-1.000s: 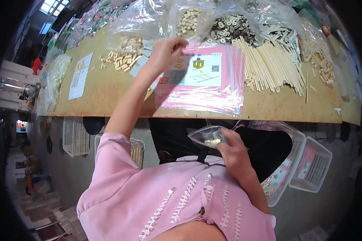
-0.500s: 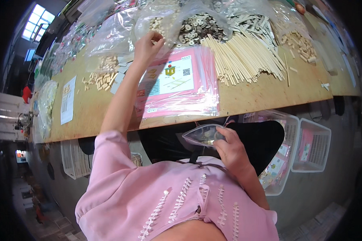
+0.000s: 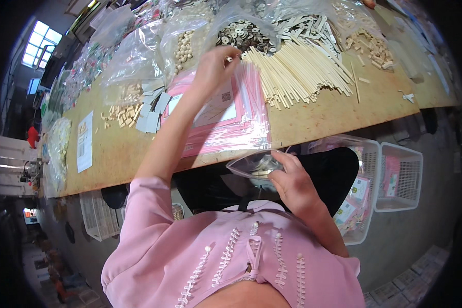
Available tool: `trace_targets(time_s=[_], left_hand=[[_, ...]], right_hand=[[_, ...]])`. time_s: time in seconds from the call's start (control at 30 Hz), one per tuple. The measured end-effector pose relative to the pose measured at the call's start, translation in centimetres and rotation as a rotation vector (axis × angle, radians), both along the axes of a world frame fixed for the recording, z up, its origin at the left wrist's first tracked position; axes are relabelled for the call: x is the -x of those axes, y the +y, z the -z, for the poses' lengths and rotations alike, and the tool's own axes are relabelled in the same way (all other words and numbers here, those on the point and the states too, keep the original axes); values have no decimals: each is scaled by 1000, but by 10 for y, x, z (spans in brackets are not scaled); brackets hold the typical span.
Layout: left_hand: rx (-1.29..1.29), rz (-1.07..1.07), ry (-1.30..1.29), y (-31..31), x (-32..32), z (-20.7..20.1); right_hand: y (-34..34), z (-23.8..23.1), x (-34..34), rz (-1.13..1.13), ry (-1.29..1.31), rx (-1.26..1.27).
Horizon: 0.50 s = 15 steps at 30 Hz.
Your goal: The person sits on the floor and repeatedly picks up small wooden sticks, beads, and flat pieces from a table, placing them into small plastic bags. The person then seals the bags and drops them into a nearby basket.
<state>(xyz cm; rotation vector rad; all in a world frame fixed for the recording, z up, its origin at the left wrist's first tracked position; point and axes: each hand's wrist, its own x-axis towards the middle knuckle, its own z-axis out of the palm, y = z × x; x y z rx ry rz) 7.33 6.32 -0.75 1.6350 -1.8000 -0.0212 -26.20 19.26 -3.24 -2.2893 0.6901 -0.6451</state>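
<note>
My left hand [image 3: 215, 71] reaches over the table, fingers pinched around a small pale round piece [image 3: 229, 59], which the fingers partly hide. Just beyond the fingertips lies a heap of dark and light round washers [image 3: 244, 37] in a clear bag. Thin wooden sticks [image 3: 297, 74] fan out to the right of the hand. Under its wrist lies a stack of pink printed plastic pouches [image 3: 244, 134]. Near my lap, my right hand [image 3: 296, 186] grips the edge of a clear plastic pouch [image 3: 244, 167], whose mouth gapes and shows several small pieces inside.
Wooden beads [image 3: 183, 50] spill from a bag at the back. Small wooden blocks [image 3: 123, 115] and grey cards [image 3: 150, 117] lie left; more blocks [image 3: 372, 51] lie far right. White plastic crates [image 3: 376, 197] holding pouches stand below the table's front edge [image 3: 318, 134].
My left hand has moved right and slightly nearer, from the beads to beside the washers and sticks. The right hand still holds the pouch, nearly in place.
</note>
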Motion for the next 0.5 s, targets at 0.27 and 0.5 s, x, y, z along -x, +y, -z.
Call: trace_targets(time_s=[0.27, 0.5], left_hand=[[-147, -109, -141, -80, -62, 46], [-166, -26, 269, -28, -6, 8]], right_hand=[[13, 12, 26, 83, -15, -33], [-6, 6, 39, 131, -16, -31]])
